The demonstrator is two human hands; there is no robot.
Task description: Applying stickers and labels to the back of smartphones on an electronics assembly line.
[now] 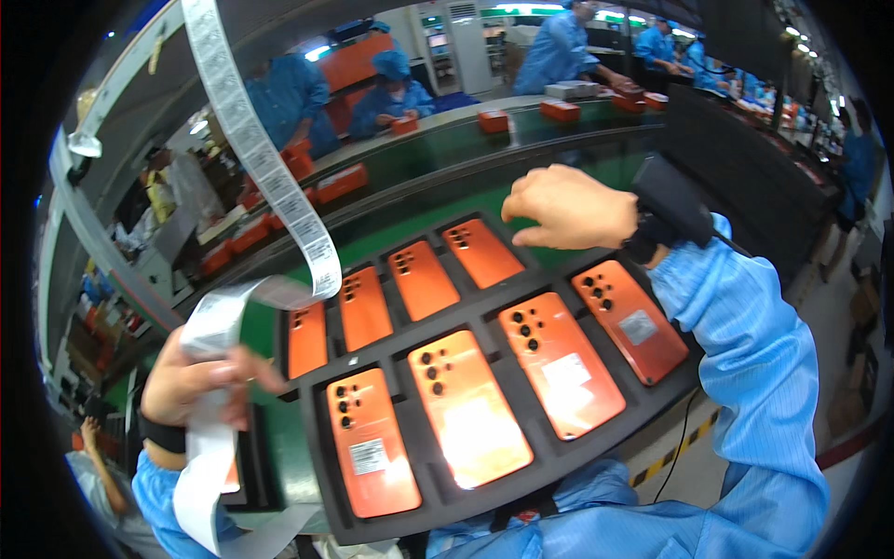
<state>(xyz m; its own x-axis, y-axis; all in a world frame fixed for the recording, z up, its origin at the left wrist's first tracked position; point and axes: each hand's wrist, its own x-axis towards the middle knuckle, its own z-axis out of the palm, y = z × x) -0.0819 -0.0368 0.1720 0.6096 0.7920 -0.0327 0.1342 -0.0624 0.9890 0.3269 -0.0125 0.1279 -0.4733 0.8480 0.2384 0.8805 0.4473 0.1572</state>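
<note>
A long strip of printed white labels (251, 130) hangs from the upper left and loops down to my left hand (200, 382). My left fingers, a little blurred, are closed on it, and its pale tail trails over my wrist. My right hand (568, 210) hovers past the far right of a dark tray (372, 533), its fingers loosely bent, thumb apart, nothing visible between them. Two rows of orange phones lie camera side up in the tray. White labels show on the front-left phone (372, 438), another front phone (559, 368) and the front-right phone (629, 321); glare covers one front phone (470, 405).
Behind the tray runs a green conveyor (447, 154) carrying orange boxes (559, 110). Several people in blue work clothes (559, 51) stand or sit beyond it. A metal frame (112, 252) rises at left; a dark panel (745, 154) stands at right.
</note>
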